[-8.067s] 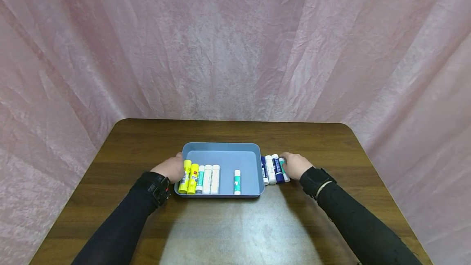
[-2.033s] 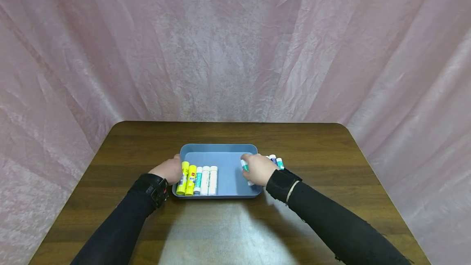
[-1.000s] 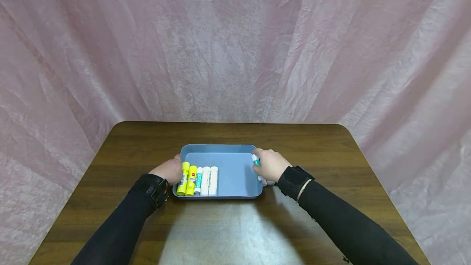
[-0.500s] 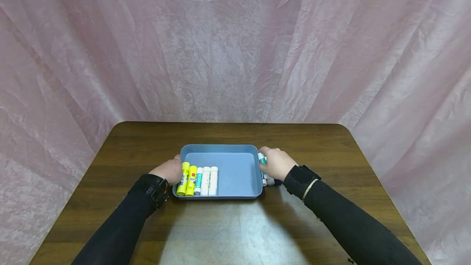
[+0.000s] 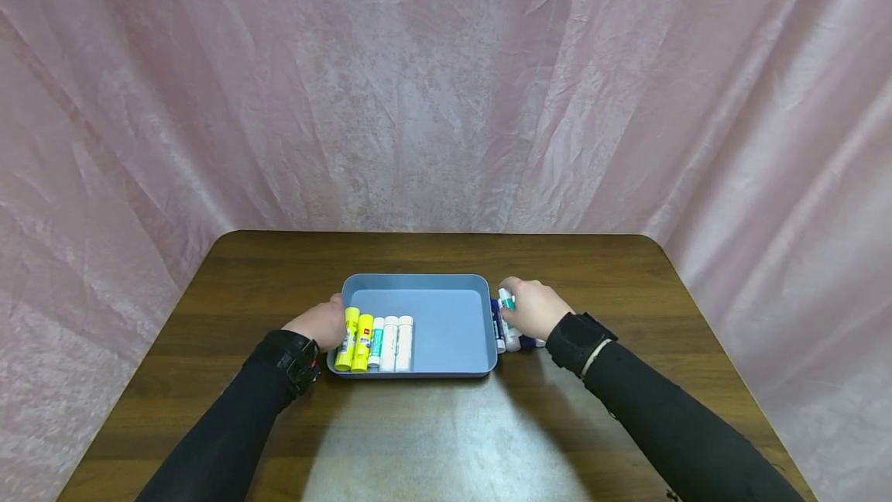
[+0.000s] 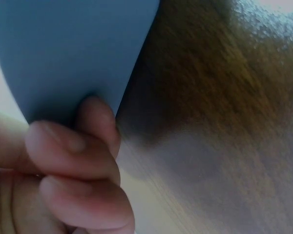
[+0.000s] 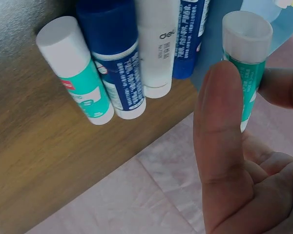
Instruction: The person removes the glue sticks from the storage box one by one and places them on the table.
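Note:
My left hand (image 5: 320, 322) grips the left rim of a shallow blue-grey tray (image 5: 446, 324); the left wrist view shows its fingers curled at the tray's edge. My right hand (image 5: 535, 308) pinches a green-labelled glue stick (image 7: 250, 73) with a translucent white end, between thumb and fingers. It is held just right of the tray, above a row of glue sticks on the table. In the right wrist view that row has a green-and-white stick (image 7: 83, 80), a blue one (image 7: 118, 68), a white one (image 7: 156, 48) and another blue one (image 7: 188, 48).
On the tray's left side lie two yellow glue sticks (image 5: 362, 343), a small green-and-white one (image 5: 376, 341) and two white ones (image 5: 396, 343), side by side. A brown wooden table (image 5: 279, 262) carries everything. Pink curtain (image 5: 446, 99) hangs behind it.
The green glue stick lay in the tray's right part; my right hand picked it up and carried it right, past the tray's rim, over the row. My left hand stays at the rim.

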`<action>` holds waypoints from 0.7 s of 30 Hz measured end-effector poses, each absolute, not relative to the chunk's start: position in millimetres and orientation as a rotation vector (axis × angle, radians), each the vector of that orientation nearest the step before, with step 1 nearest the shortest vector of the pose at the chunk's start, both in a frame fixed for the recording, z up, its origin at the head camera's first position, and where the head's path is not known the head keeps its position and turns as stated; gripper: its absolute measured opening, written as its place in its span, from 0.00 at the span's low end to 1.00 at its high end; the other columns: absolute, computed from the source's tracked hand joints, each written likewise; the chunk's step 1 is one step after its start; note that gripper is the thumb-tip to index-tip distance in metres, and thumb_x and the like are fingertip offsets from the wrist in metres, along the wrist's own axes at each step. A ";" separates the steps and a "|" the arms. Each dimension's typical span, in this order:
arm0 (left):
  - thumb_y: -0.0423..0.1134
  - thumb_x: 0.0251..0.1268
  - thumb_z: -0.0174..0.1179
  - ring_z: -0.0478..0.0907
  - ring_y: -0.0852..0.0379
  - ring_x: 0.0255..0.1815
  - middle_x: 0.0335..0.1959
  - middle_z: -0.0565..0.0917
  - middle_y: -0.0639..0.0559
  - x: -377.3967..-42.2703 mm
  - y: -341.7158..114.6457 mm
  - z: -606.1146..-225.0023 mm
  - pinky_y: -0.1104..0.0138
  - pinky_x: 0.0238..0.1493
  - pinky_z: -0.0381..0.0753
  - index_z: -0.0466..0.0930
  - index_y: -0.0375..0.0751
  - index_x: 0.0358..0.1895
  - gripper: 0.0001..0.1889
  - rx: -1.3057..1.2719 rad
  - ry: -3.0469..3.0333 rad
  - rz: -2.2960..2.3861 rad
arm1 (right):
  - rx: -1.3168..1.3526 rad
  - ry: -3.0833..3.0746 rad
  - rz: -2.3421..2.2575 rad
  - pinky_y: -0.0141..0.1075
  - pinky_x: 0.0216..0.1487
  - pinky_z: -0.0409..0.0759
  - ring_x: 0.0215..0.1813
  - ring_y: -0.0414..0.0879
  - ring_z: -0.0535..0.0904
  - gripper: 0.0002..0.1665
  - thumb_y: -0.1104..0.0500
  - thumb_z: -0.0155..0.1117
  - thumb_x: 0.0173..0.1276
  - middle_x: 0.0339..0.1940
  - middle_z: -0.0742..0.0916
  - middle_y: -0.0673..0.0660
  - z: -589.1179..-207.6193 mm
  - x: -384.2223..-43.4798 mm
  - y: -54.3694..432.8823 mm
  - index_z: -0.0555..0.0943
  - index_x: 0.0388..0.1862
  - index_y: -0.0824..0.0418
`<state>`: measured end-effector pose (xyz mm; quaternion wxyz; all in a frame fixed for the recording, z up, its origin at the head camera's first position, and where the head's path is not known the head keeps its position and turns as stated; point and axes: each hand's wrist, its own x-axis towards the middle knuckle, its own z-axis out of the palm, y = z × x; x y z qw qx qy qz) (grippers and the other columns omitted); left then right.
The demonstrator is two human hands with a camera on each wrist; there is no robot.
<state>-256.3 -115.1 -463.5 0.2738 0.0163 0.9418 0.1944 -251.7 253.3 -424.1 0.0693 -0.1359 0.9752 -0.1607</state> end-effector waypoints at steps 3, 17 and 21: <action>0.34 0.76 0.46 0.78 0.46 0.44 0.52 0.78 0.33 -255.6 -114.8 -462.6 0.55 0.47 0.79 0.45 0.20 0.76 0.33 0.045 2.536 0.521 | -0.399 2.937 -0.471 0.42 0.39 0.84 0.33 0.46 0.84 0.25 0.60 0.66 0.67 0.45 0.90 0.62 -424.1 -251.8 255.4 0.78 0.62 0.66; 0.36 0.76 0.47 0.78 0.47 0.43 0.49 0.79 0.35 -256.3 -114.2 -462.8 0.56 0.47 0.79 0.46 0.22 0.76 0.33 0.050 2.538 0.499 | -0.369 2.939 -0.467 0.42 0.39 0.84 0.34 0.46 0.85 0.25 0.60 0.65 0.68 0.45 0.89 0.63 -430.0 -255.9 270.8 0.78 0.62 0.68; 0.36 0.76 0.47 0.78 0.47 0.44 0.49 0.79 0.36 -255.9 -114.4 -462.6 0.56 0.48 0.79 0.47 0.22 0.76 0.33 0.047 2.536 0.498 | -0.376 2.944 -0.480 0.42 0.38 0.84 0.34 0.46 0.85 0.24 0.61 0.65 0.67 0.44 0.89 0.63 -430.8 -256.7 273.9 0.78 0.61 0.68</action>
